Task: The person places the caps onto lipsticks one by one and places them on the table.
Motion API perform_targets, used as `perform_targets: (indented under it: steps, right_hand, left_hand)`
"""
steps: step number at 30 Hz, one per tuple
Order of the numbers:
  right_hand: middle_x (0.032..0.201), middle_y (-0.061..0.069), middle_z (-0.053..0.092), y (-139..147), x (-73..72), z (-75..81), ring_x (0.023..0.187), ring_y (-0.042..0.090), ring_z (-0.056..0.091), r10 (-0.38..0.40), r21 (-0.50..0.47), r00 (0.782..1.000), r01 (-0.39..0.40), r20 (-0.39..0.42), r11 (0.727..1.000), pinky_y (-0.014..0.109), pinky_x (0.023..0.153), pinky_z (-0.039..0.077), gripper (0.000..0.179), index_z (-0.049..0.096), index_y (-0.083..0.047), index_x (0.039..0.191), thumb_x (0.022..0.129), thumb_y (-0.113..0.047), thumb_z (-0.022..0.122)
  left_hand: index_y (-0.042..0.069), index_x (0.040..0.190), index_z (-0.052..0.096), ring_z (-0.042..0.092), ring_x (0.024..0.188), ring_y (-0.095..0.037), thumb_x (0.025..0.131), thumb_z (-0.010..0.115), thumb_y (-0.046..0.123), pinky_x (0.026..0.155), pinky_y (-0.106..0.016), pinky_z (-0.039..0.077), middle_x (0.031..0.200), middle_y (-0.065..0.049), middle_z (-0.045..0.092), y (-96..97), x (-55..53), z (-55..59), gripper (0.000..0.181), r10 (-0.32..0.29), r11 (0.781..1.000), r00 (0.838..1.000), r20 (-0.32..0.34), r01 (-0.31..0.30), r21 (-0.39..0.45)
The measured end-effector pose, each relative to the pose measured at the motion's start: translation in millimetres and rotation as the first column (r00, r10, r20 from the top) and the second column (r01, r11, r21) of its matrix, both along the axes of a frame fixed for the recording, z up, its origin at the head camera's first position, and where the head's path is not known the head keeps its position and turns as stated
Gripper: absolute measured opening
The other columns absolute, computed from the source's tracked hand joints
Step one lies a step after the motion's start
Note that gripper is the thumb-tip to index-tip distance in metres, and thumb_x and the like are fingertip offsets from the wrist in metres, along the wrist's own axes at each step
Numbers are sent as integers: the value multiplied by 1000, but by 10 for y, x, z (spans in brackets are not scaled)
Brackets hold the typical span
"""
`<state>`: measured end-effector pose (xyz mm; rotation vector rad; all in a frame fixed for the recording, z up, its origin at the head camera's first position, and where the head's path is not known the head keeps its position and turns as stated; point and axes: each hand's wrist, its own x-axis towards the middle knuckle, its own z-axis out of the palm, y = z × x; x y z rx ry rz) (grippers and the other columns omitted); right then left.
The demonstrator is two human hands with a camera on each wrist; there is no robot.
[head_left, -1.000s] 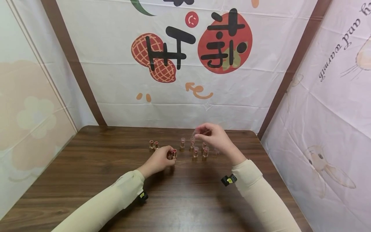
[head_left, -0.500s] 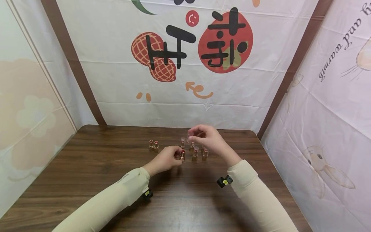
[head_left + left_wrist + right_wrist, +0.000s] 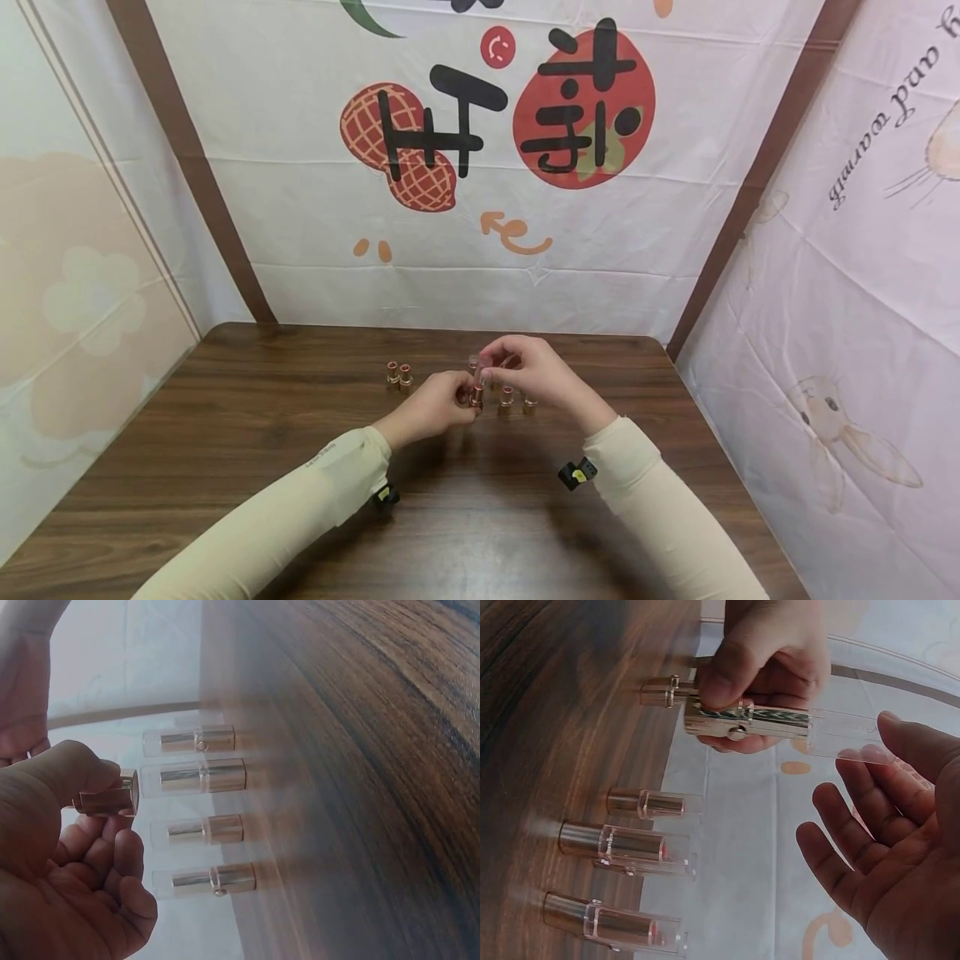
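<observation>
My left hand grips a gold lipstick tube by its base, thumb on one side and fingers on the other. Between the thumb and fingertips of my right hand is a clear cap. The cap's lower end sits right at the tube's top, in line with it. Seen from the left wrist, the held lipstick shows only its gold base; the palm and thumb cover the rest. Beside the hands stand several upright lipsticks with clear caps, among them one lipstick in the right wrist view.
Two gold lipsticks without caps stand side by side to the left of my hands. All stand on a dark wooden table, towards its far edge. A printed white cloth hangs behind it.
My left hand has carried the lipstick to the right. My right hand has brought the clear cap left and down, to the top of that lipstick.
</observation>
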<state>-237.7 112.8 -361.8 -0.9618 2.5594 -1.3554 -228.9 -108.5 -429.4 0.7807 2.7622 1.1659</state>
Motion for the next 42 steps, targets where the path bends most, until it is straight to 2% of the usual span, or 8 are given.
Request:
perform_targets:
  steps: [3, 10, 21, 25, 30, 36, 42]
  right_hand:
    - [101, -4, 71, -5, -12, -40, 88, 28, 69, 13, 4, 1000, -13, -6, 1000, 36, 74, 57, 18, 73, -23, 111, 94, -26, 77]
    - [103, -9, 71, -10, -27, -134, 93, 14, 67, 20, 50, 999, -17, -46, 999, 34, 82, 56, 17, 73, -22, 110, 94, -27, 76]
    - [105, -7, 71, -8, -21, -179, 95, 15, 67, 3, 60, 999, -1, -36, 998, 33, 83, 56, 18, 73, -22, 114, 96, -26, 73]
    - [104, -6, 70, -15, -20, -183, 95, 18, 67, 13, 69, 1000, -11, -26, 998, 33, 82, 56, 17, 73, -22, 114, 97, -26, 72]
    - [103, -7, 70, -4, -21, -189, 95, 23, 68, 13, 82, 999, -11, -33, 997, 35, 81, 56, 16, 72, -22, 114, 98, -26, 72]
    - [102, -8, 69, 7, -26, -169, 92, 17, 68, 12, 98, 999, -7, -48, 995, 35, 81, 56, 15, 72, -22, 112, 98, -26, 71]
    - [102, -9, 69, 5, -29, -182, 93, 13, 66, 20, 124, 998, -12, -65, 992, 31, 81, 55, 16, 72, -23, 113, 97, -26, 73]
  left_hand:
    - [14, 99, 66, 56, 76, -11, 85, 79, 12, 68, -29, 48, 85, 3, 62, 5, 4, 22, 19, 1, 1000, 1000, -2, -1, -3]
    - [13, 99, 65, 58, 78, -13, 84, 78, 11, 69, -28, 50, 86, 3, 63, 20, 1, 46, 20, 0, 1000, 1000, -7, 0, 14]
    - [13, 102, 65, 59, 79, -11, 85, 77, 12, 71, -29, 52, 89, 4, 64, 37, 11, 67, 20, 8, 1000, 1000, -7, -8, 28]
    - [12, 102, 65, 59, 78, -11, 84, 76, 11, 70, -29, 52, 87, 4, 64, 39, 21, 70, 21, 11, 999, 1000, -16, -10, 31]
    - [11, 102, 66, 61, 81, -11, 84, 76, 8, 72, -28, 53, 88, 3, 66, 42, 23, 78, 21, 6, 998, 1000, 5, -7, 68]
    - [11, 100, 66, 62, 81, -10, 83, 77, 8, 73, -27, 54, 87, 3, 67, 52, 14, 98, 20, 6, 997, 1000, 3, -7, 82]
    - [10, 106, 67, 62, 83, -10, 84, 78, 9, 75, -28, 54, 90, 4, 67, 57, 10, 50, 25, 16, 997, 1000, 22, -17, 74]
